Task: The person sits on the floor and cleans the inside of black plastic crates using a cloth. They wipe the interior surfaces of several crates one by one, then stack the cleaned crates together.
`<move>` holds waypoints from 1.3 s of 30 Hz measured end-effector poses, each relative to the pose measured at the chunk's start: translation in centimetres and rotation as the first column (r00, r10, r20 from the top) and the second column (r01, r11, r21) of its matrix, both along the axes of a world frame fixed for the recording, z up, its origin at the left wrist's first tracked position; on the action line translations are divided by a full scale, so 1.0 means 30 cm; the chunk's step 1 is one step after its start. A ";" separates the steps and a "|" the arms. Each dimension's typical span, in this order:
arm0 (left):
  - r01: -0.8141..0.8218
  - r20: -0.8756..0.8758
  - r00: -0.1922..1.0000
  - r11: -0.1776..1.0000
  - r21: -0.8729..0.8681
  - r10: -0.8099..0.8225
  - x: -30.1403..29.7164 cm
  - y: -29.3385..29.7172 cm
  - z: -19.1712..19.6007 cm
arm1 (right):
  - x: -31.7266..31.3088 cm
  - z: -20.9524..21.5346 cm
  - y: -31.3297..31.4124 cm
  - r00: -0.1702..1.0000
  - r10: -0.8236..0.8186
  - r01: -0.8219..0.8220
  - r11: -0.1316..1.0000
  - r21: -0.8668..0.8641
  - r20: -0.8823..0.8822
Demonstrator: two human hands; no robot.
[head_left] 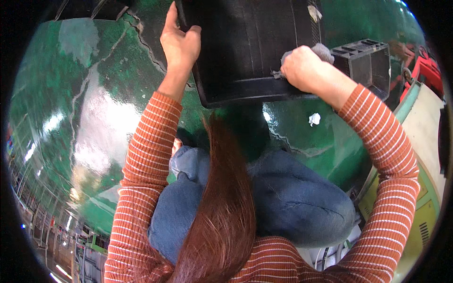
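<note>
A large black plastic crate [245,47] is in front of me, its ribbed inner surface facing up and its near rim above my knees. My left hand [181,45] grips the crate's left edge, thumb on the rim; some of its fingers are hidden behind the side. My right hand [302,68] is closed around a bunched grey cloth [323,53] and presses it at the near right part of the crate. Some of the cloth sticks out on both sides of the fist.
Just right of the crate stands another black crate [373,63] with slotted edges. A crumpled white scrap [314,119] lies on the cracked green floor [61,113]. A beige and green machine [424,122] and red equipment [427,70] are at the right. Dark containers [85,10] sit at the far left.
</note>
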State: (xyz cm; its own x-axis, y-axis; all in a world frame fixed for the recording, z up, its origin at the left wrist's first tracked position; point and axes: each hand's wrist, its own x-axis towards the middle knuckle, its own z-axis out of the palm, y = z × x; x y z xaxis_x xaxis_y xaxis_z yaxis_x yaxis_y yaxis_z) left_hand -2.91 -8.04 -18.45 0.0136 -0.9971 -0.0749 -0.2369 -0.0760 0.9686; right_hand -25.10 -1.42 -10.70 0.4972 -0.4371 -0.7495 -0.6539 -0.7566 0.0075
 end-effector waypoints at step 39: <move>0.077 0.133 0.990 0.976 -0.203 -0.050 -0.100 0.008 -0.006 | 0.350 -0.234 0.047 0.597 -0.754 0.683 0.657 0.319 0.273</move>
State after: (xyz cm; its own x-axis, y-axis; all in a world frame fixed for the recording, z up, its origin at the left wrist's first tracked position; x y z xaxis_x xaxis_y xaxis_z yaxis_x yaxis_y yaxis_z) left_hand -5.91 -7.80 -18.62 -0.0541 -0.9899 0.1313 -0.3562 0.1420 0.9236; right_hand -14.59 -0.01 -17.72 0.3126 -0.6592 -0.6839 -0.9109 -0.0039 -0.4126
